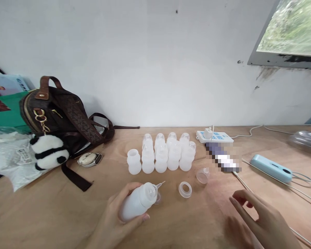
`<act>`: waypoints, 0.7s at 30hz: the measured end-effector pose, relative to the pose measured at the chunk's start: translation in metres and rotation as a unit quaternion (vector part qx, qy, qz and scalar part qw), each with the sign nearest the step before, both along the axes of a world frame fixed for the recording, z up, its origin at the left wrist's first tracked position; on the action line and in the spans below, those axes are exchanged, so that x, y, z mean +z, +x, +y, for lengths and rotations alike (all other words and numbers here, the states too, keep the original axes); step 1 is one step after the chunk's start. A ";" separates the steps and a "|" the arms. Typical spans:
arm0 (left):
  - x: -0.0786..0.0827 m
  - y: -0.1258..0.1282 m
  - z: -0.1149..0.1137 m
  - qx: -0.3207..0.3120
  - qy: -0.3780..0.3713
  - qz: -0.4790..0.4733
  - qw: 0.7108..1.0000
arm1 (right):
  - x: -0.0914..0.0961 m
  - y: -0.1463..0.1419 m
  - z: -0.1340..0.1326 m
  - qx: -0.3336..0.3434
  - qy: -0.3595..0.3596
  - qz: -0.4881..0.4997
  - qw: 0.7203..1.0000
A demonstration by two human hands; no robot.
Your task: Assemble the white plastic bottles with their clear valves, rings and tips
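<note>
My left hand [119, 211] is wrapped round a white baby bottle [134, 204], tilted with its top toward the right. At that top are a frosted collar and a clear, rounded nipple, with a thin clear stem sticking out sideways. Partly hidden behind the bottle, a small clear piece [158, 198] rests on the table. My right hand [264, 218] hovers over the table at the right, fingers loosely curved and apart, holding nothing. Between the hands lie a frosted ring [185, 190] and a clear domed cap [203, 175].
Several white bottles [161, 162] with clear tops stand in rows behind; a topless bottle [134, 162] is at their left end. A backpack [64, 114], panda plush [50, 152] and mouse [89, 159] sit left. Rightward are a power strip [223, 137], phone [221, 157], blue device [271, 168] and cables.
</note>
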State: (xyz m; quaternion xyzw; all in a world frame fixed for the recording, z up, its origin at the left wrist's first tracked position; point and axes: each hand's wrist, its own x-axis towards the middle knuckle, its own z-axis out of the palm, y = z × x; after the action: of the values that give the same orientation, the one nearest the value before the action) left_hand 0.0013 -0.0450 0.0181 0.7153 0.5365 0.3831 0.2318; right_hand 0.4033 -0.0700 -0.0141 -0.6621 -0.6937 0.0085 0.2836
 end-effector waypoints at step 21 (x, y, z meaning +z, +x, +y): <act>-0.020 -0.005 0.010 -0.107 0.190 0.094 0.971 | 0.057 -0.065 0.112 0.158 0.325 0.016 0.932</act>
State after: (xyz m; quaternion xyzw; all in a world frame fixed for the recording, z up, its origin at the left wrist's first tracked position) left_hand -0.0041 -0.0350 -0.0018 0.8324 0.3937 0.3819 0.0794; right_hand 0.3385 0.0424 0.0431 -0.4150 -0.7498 -0.1624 0.4890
